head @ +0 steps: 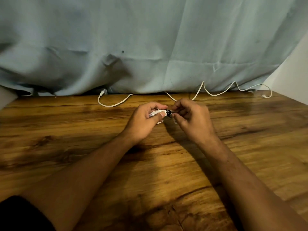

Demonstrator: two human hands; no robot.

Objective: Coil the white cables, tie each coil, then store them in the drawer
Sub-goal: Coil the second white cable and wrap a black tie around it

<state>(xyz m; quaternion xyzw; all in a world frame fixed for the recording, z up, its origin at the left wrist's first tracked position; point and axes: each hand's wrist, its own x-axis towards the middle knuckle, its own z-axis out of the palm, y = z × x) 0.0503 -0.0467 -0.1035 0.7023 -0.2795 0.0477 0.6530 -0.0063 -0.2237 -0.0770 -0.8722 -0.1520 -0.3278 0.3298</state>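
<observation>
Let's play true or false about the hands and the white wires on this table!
1. The left hand grips a white cable bundle. True.
2. The right hand lies flat on the table. False: it pinches the black tie on the bundle.
3. A loose cable lies near the table's back edge. True.
4. The loose cable is neatly coiled. False: it snakes uncoiled along the curtain.
</observation>
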